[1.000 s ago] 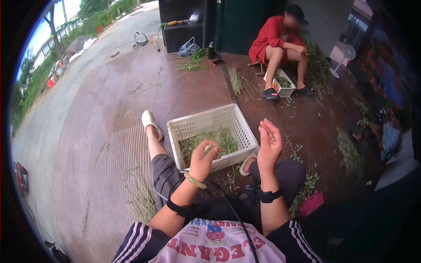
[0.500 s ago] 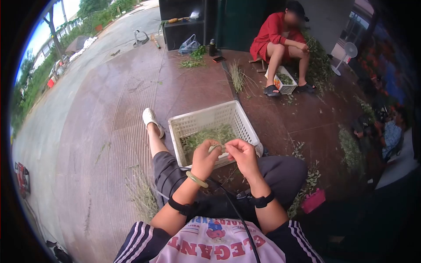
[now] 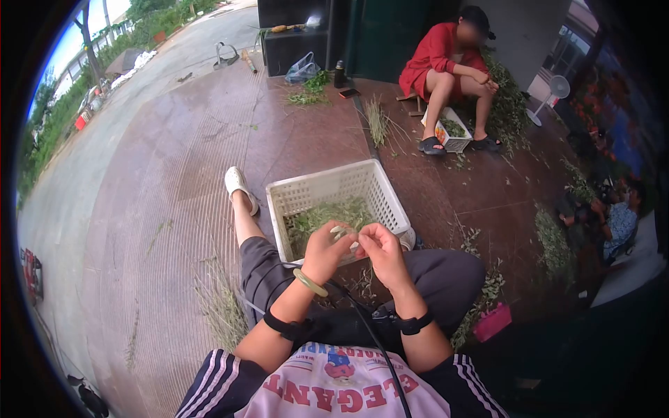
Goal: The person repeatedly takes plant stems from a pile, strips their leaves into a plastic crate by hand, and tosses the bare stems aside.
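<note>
My left hand [image 3: 326,251] is closed round a small pale-green sprig [image 3: 339,230], whose leafy bits show between the fingers. The fingertips of my right hand [image 3: 380,252] are pinched together right beside it, at the same small bit of plant; what exactly they grip is too small to make out. Both hands are above the near side of a white plastic basket [image 3: 317,182]. Loose green leaves and sprigs [image 3: 327,216] lie in its bottom.
Cut stems [image 3: 221,299] lie by my left leg, and leafy branches [image 3: 491,285] by my right knee near a pink object [image 3: 493,322]. Opposite, a person in red [image 3: 439,59] sits over a small white basket [image 3: 456,143]. A fan [image 3: 559,87] stands behind.
My hands stay over the basket, their fingers shifting slightly at the sprig. The seated person's hands have come together lower near the knee. The view has moved a little.
</note>
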